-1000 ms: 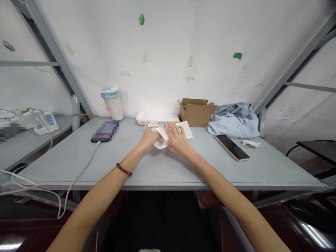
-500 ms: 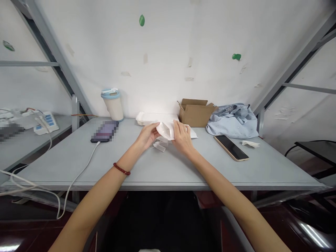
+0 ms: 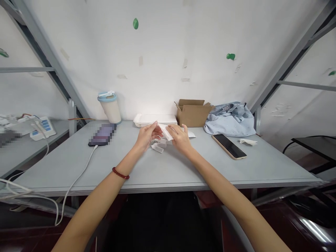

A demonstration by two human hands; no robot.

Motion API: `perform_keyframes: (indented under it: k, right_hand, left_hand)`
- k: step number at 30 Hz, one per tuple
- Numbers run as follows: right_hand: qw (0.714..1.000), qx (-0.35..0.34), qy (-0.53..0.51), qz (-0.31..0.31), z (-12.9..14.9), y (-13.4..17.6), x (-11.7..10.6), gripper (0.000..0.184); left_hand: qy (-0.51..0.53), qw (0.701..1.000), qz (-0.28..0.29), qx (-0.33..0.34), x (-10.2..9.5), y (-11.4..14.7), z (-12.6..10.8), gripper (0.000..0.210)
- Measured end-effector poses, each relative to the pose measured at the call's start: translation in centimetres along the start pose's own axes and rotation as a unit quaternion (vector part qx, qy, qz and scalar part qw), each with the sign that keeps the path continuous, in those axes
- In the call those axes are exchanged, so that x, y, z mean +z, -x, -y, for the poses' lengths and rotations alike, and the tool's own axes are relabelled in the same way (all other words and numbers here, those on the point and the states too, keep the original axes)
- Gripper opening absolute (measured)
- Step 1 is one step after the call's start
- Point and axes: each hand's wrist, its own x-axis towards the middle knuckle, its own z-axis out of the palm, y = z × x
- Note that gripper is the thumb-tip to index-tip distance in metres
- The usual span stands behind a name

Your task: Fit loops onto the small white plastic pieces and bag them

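A small white paper pouch (image 3: pixel 165 132) is held up between my two hands over the table. My left hand (image 3: pixel 147 134) pinches its left edge between thumb and fingers. At its right side, my right hand (image 3: pixel 180 137) grips the paper with bent fingers. Beneath the pouch, several small translucent white pieces with thin strings (image 3: pixel 157 148) lie on the table, partly hidden by my hands. Behind my hands is a stack of flat white paper (image 3: pixel 147 119). Another white sheet (image 3: pixel 192 134) shows just right of my right hand.
An open cardboard box (image 3: pixel 194 114) stands at the back, beside a bunched light-blue cloth (image 3: pixel 231 120). To the right lie a phone (image 3: pixel 229 147) and a crumpled tissue (image 3: pixel 248 142). A lidded cup (image 3: pixel 110 108) and a phone on a cable (image 3: pixel 103 134) are at the left.
The pouch's mouth faced me wide open before; now it looks flatter and narrower between my fingers. My head view has shifted slightly.
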Motion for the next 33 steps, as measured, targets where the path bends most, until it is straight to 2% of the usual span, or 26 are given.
perform_keyframes:
  k: [2,3,5,7,9,12,14,15,18,20,21,23,26,27,28,29,30,33]
  right_hand:
    - [1.000,-0.004,-0.008,-0.004,-0.2,0.0,0.1,0.046]
    - [1.000,-0.003,-0.011,-0.008,-0.3,0.0,0.1,0.046]
    - [1.000,-0.001,-0.013,-0.019,-0.6,0.1,0.3,0.044]
    - [0.999,-0.001,-0.012,-0.031,-0.9,0.1,0.4,0.040]
    - [0.999,-0.002,-0.009,-0.040,-1.1,0.0,0.4,0.036]
    - [0.999,0.019,-0.009,-0.048,-1.7,-0.3,0.1,0.032]
    - [0.996,0.061,-0.005,-0.059,-2.3,-0.6,-0.5,0.030]
    - [0.993,0.091,0.002,-0.068,-2.7,-0.7,-0.8,0.031]
    - [0.980,0.177,0.031,-0.084,-4.3,-0.7,-2.0,0.042]
    - [0.977,0.207,0.027,-0.039,-5.6,-0.4,-2.5,0.050]
    - [0.976,0.216,0.017,0.002,-6.2,-0.2,-2.7,0.054]
    - [0.968,0.227,-0.009,0.104,-7.2,0.2,-2.7,0.059]
    - [0.946,0.241,-0.031,0.217,-8.3,0.7,-2.3,0.056]
    - [0.940,0.243,-0.033,0.236,-8.5,0.9,-2.2,0.052]
    - [0.937,0.243,-0.035,0.248,-8.6,1.0,-2.0,0.048]
    - [0.936,0.243,-0.036,0.254,-8.7,1.1,-1.8,0.043]
    - [0.935,0.243,-0.036,0.257,-8.7,1.1,-1.6,0.039]
    - [0.939,0.237,-0.037,0.247,-8.6,1.3,-1.1,0.034]
  left_hand:
    - [-0.086,0.993,0.005,0.075,-0.1,0.1,0.1,0.039]
    - [-0.150,0.981,0.018,0.121,-0.2,0.2,0.2,0.035]
    - [-0.291,0.930,0.057,0.216,-0.2,0.2,0.8,0.031]
    - [-0.402,0.863,0.093,0.292,-0.1,0.1,1.4,0.036]
    - [-0.470,0.812,0.104,0.330,0.2,-0.2,1.7,0.036]
    - [-0.544,0.776,0.068,0.311,1.0,-1.1,1.5,0.029]
    - [-0.567,0.779,0.035,0.266,1.8,-2.3,1.0,0.024]
    - [-0.564,0.790,0.023,0.238,2.3,-3.0,0.7,0.022]
    - [-0.500,0.858,0.006,0.117,4.1,-5.3,0.2,0.018]
    - [-0.426,0.905,0.016,-0.007,5.3,-6.6,0.2,0.022]
    - [-0.392,0.918,0.018,-0.059,5.9,-7.1,0.3,0.023]
    - [-0.365,0.920,0.034,-0.136,6.8,-8.0,0.7,0.022]
    - [-0.435,0.875,0.077,-0.197,6.9,-9.8,1.3,0.020]
    - [-0.466,0.859,0.082,-0.195,6.5,-10.6,1.6,0.021]
    - [-0.496,0.849,0.073,-0.165,6.0,-11.4,1.8,0.022]
    - [-0.504,0.856,0.048,-0.102,5.2,-12.4,2.0,0.024]
    - [-0.475,0.879,0.037,-0.017,4.3,-13.3,2.1,0.025]
    - [-0.416,0.905,0.037,0.079,1.4,-15.3,2.5,0.030]
